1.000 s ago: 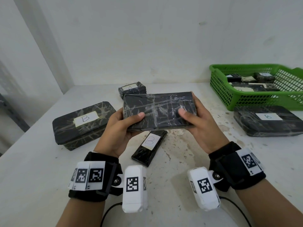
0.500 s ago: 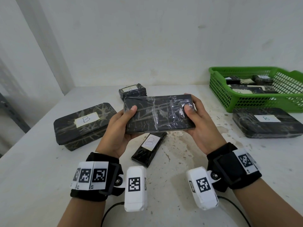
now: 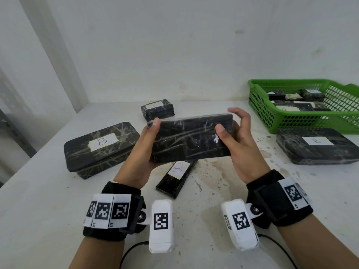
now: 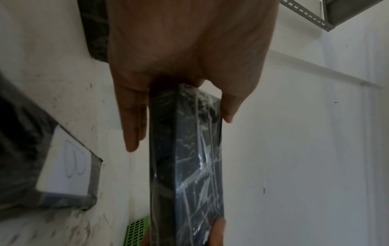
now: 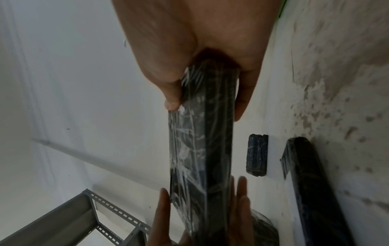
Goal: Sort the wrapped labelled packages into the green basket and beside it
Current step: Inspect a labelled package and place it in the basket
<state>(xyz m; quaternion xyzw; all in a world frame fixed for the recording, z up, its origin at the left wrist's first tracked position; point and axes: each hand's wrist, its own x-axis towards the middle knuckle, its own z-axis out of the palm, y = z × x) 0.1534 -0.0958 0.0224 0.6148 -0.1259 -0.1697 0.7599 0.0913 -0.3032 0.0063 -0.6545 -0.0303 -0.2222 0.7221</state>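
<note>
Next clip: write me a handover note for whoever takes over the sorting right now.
Left hand and right hand each grip one end of a wrapped black package above the table; no label shows on the face in view.
Done: several packages lie in the green basket; a B package sits in front of the basket.
Left: large B box, slim B package, small A package.
Suggest turning the held package to find its label before placing.
</note>
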